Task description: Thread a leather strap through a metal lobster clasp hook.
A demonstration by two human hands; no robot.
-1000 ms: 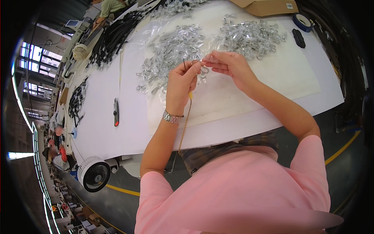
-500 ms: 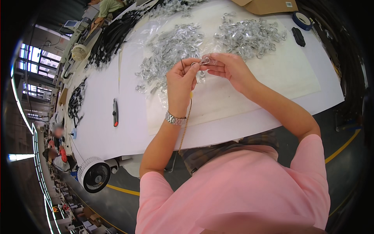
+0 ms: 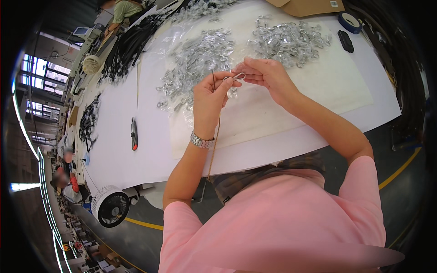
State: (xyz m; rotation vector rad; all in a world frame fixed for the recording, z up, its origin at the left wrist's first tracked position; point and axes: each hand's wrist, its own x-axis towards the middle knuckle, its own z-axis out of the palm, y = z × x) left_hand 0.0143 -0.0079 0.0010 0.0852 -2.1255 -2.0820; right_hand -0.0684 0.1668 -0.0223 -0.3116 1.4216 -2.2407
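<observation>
My left hand (image 3: 210, 93) is closed around a small silver metal snap hook (image 3: 238, 77), whose looped end sticks out past the thumb. A thin dark stick-like piece (image 3: 213, 78) stands up between its fingers. Below that hand a yellowish-brown cord (image 3: 215, 148) hangs past the wristwatch (image 3: 201, 140) and over the table edge. My right hand (image 3: 273, 77) is beside the hook's loop, its fingers stretched out. Whether its fingertips touch the hook or some clear plastic, I cannot tell. Behind both hands lie piles of plastic-wrapped metal hooks (image 3: 200, 57), (image 3: 291, 43).
A utility knife (image 3: 134, 133) lies at the left of the white table. Black straps (image 3: 132, 43) are heaped at the far left. At the far right are blue tape (image 3: 350, 22), a black case (image 3: 345, 41) and cardboard (image 3: 305, 7). A fan (image 3: 110, 206) stands near the left edge.
My right hand's fingers have straightened beside the hook, and the hook's loop now shows more plainly. My left hand keeps its hold, with a slight shift downward.
</observation>
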